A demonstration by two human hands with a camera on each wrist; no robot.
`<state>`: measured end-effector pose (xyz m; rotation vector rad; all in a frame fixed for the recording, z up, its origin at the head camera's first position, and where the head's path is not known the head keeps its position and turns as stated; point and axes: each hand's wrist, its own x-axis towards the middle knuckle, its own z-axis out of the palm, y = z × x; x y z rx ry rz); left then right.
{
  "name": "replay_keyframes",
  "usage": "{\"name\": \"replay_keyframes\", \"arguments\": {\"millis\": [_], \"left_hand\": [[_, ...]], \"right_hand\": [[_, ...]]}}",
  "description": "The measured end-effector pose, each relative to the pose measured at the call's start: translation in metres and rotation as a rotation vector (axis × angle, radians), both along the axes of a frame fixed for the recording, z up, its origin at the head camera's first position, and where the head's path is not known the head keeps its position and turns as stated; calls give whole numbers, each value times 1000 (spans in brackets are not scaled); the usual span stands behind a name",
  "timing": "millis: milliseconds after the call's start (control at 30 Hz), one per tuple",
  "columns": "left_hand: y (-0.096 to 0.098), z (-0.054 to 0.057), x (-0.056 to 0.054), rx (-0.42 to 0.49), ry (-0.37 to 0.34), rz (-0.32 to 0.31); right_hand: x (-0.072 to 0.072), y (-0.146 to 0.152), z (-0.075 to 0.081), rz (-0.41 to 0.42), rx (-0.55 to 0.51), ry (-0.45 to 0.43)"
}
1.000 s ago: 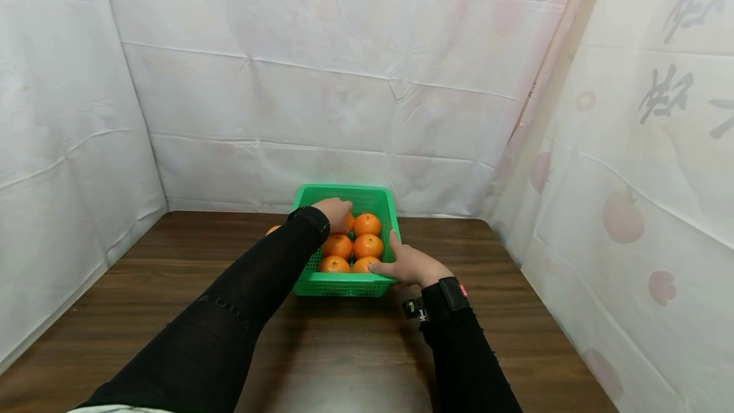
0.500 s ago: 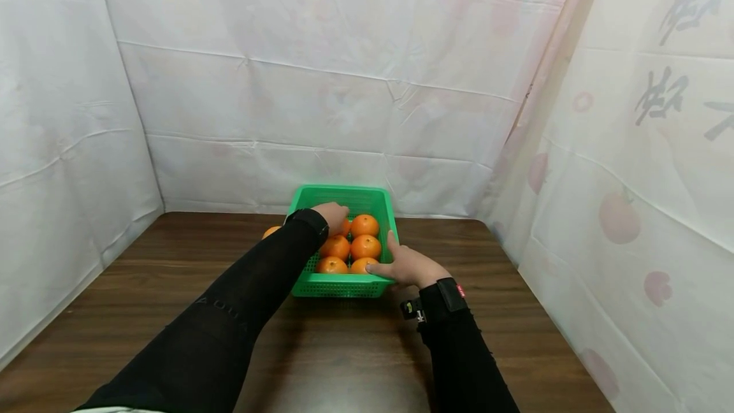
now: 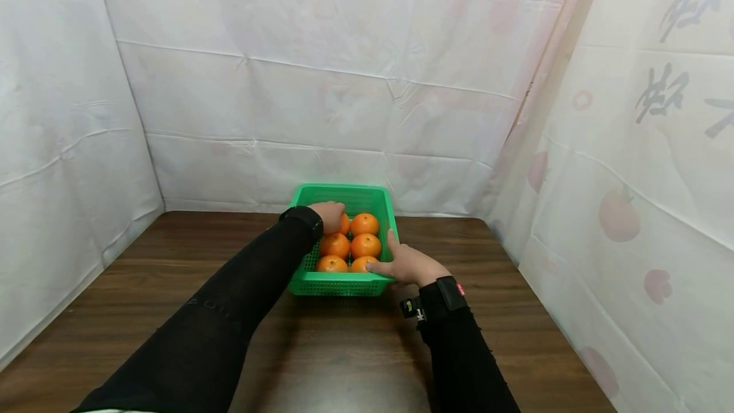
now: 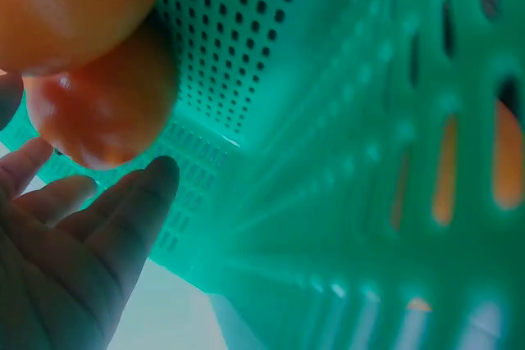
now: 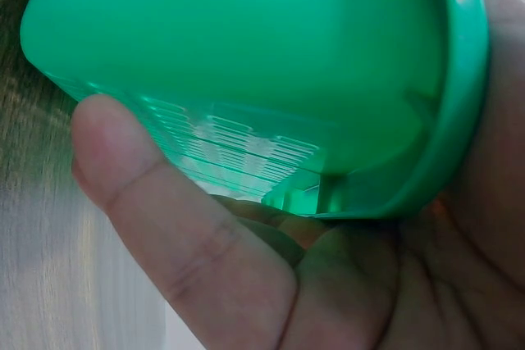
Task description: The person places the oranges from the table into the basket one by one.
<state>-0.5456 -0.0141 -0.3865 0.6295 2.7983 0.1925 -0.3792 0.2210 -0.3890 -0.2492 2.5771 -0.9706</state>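
In the head view, a green plastic basket [image 3: 338, 284] holds several oranges [image 3: 366, 245] in two rows. My left hand [image 3: 329, 215] reaches into its back left part, beside an orange [image 3: 345, 224]. Seen from the left wrist, the fingers [image 4: 123, 219] are stretched out close under one orange [image 4: 107, 108], with another orange [image 4: 74, 6] above it. At the front right corner, my right hand [image 3: 414, 265] grips the basket rim, thumb over the inside and the other fingers along the outer wall. The right wrist view shows the green wall [image 5: 246, 55] against the palm.
The basket stands on a dark brown wooden table [image 3: 344, 349], near its back edge. White cloth walls [image 3: 321, 81] enclose the back and both sides. Through the basket slots, the left wrist view shows another orange [image 4: 509, 157] outside.
My left hand has shifted slightly left inside the basket, showing more of the orange beside it. The orange left of the basket is now hidden behind the left arm. My right hand keeps its hold.
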Motion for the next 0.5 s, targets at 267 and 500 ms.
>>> {"name": "replay_keyframes", "arguments": {"millis": [267,500], "left_hand": [[-12,11,-1,-28,46,20],[-6,22,5,-54,52,-49]], "right_hand": [[1,-3,3,2,5,9],[1,-1,0,-13,20,13]]}}
